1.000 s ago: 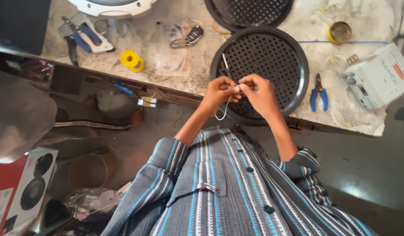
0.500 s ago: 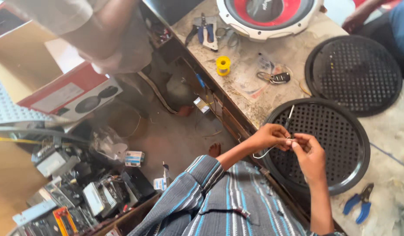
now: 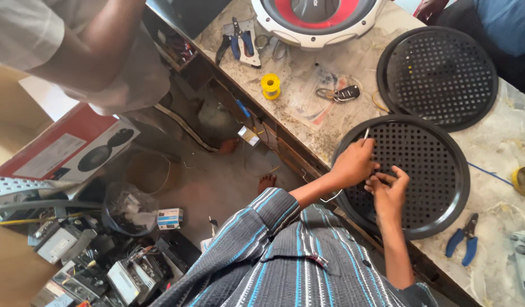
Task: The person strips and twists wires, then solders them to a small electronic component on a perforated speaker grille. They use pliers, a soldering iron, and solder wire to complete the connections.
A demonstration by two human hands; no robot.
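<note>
Both my hands are down on the near black perforated speaker grille [image 3: 438, 170], which lies flat on the marble-patterned workbench [image 3: 353, 74] at about 3 o'clock from the middle of the view. My left hand [image 3: 353, 165] sits on the grille's rim at its 9 o'clock side, fingers closed in a pinch around a thin silver wire [image 3: 365, 134] whose end sticks up past my knuckles toward 12 o'clock. My right hand [image 3: 389, 190] is just beside it at 5 o'clock, the two nearly touching, fingertips curled and pressed onto the holes of the mesh; I cannot tell whether it grips anything. A second round grille [image 3: 438, 74] lies at 12 o'clock from mine, close to it. A yellow spool [image 3: 270, 85] stands at 10 o'clock, with a key bunch [image 3: 339, 94] between it and the grilles. Blue-handled pliers [image 3: 462, 241] lie at 4 o'clock of my grille. Another person's arm [image 3: 86, 45] reaches in at the upper left
</note>
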